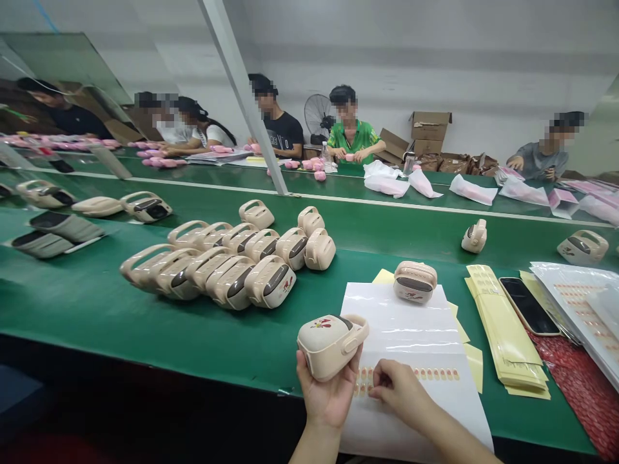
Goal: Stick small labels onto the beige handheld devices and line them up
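My left hand (330,393) holds up a small cream device (323,345) from below. The device has a carry handle, a dark panel and a red printed picture, and it looks like a portable speaker. My right hand (399,390) is closed in a pinch over a white sticker sheet (411,341) with rows of small orange stickers (438,374). Whatever is between those fingertips is hidden. Behind the sheet's printed rows, another cream device (414,282) stands on its far end. A large group of similar devices (227,277) stands to the left.
Yellow label sheets (503,322), a phone (529,306) and more sticker sheets (585,296) lie right, beside red bubble wrap (575,386). Grey pouches (58,232) lie left. Across a rail (309,198), several people work with pink items and white bags (387,183).
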### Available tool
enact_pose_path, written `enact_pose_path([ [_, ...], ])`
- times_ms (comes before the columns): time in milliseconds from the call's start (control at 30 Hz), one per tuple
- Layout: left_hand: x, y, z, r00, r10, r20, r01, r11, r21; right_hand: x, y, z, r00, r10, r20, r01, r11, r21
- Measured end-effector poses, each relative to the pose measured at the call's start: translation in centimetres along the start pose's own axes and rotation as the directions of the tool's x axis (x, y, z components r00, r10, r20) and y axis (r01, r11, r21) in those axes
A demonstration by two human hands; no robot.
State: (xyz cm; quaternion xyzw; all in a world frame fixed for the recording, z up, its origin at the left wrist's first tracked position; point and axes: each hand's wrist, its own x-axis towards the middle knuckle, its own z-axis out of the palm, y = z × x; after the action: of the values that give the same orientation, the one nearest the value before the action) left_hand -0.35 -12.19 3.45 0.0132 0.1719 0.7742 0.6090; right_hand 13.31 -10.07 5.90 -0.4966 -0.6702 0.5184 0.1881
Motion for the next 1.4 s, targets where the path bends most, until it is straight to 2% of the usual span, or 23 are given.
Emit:
enact_pose_path([
  [33,-0.1,-0.1,0.0,1.0,-0.026,0.014,0.027,0.999,-0.026,0.0,-0.6,-0.3,1.0,-0.007,-0.01,0.008,0.987,0.161],
  [100,-0.4,-0.4,0.2,0.995,-0.066,0.081,0.071,0.996,-0.062,0.0,-2.1,-0.7,0.996,-0.043,-0.072,0.07,0.901,0.427],
  [167,-0.8,-0.7,0.5,0.981,-0.079,0.176,0.096,0.991,-0.091,0.1,-3.5,-0.7,0.985,-0.08,-0.15,0.15,0.822,0.549],
  [233,-1.0,-1.1,0.9,0.964,-0.08,0.253,0.117,0.984,-0.137,0.2,-4.4,-0.5,0.974,-0.088,-0.207,0.194,0.795,0.575],
  [433,-1.3,-1.8,1.7,0.941,-0.068,0.332,0.149,0.962,-0.227,0.6,-4.1,0.6,0.939,-0.051,-0.34,0.239,0.807,0.54],
  [700,-1.2,-2.0,1.3,0.929,-0.112,0.352,0.197,0.956,-0.216,0.4,-4.2,0.0,0.94,-0.078,-0.333,0.225,0.875,0.429],
  [933,-1.3,-2.0,1.0,0.935,-0.102,0.339,0.175,0.965,-0.193,0.6,-3.6,-0.1,0.921,-0.197,-0.335,0.266,0.948,0.176],
  [1033,-1.3,-1.8,1.0,0.933,-0.142,0.33,0.203,0.966,-0.158,0.7,-3.0,-0.2,0.868,-0.338,-0.363,0.358,0.934,-0.013],
  [1133,-1.4,-1.6,1.0,0.921,-0.206,0.331,0.263,0.955,-0.137,0.9,-2.2,-0.5,0.762,-0.489,-0.425,0.479,0.867,-0.138],
  [1200,-1.6,-1.5,1.0,0.91,-0.226,0.347,0.288,0.948,-0.136,1.2,-1.7,-0.5,0.751,-0.523,-0.404,0.523,0.844,-0.12],
  [1300,-1.9,-1.5,0.9,0.898,-0.229,0.376,0.299,0.944,-0.14,1.4,-1.1,-0.2,0.81,-0.497,-0.311,0.535,0.843,0.048],
  [1400,-2.1,-1.7,0.9,0.882,-0.232,0.41,0.315,0.938,-0.144,1.5,-0.8,0.4,0.834,-0.436,-0.338,0.52,0.826,0.217],
])
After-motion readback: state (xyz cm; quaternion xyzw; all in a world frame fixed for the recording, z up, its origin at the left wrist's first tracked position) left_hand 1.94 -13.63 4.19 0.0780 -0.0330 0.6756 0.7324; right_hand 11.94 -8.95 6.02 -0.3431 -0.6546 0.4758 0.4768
